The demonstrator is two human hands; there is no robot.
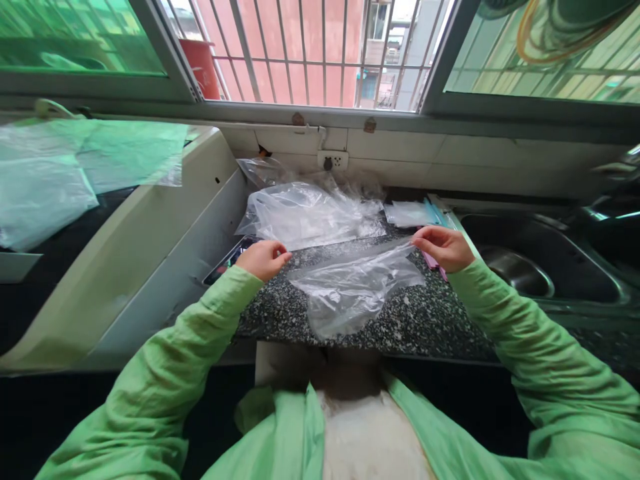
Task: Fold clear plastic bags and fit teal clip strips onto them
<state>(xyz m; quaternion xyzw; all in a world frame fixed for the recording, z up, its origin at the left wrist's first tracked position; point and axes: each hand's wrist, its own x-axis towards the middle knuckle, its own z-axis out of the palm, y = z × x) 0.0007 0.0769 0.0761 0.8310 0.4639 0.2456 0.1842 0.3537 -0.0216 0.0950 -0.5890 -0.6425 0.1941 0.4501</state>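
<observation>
A clear plastic bag (pixel 357 287) hangs spread out above the front of the speckled countertop (pixel 270 310). My right hand (pixel 445 247) pinches its upper right corner between thumb and fingers. At the bag's upper left end, my left hand (pixel 265 259) is closed in a pinch; the exact contact there is hard to see. The bag's top edge runs fairly straight between the two hands, while its lower part droops in wrinkles. Just behind lies a loose pile of clear plastic bags (pixel 310 210). Under my left wrist a phone-like dark object (pixel 227 261) is partly covered.
On the right is a sink (pixel 565 260) with a metal bowl (pixel 517 270). Flat packets with a blue edge (pixel 413 213) and a pink item (pixel 430 261) lie beside it. A pale appliance panel (pixel 150 247) borders the left, with plastic sheets (pixel 90 153) on top. A wall socket (pixel 333 160) sits behind.
</observation>
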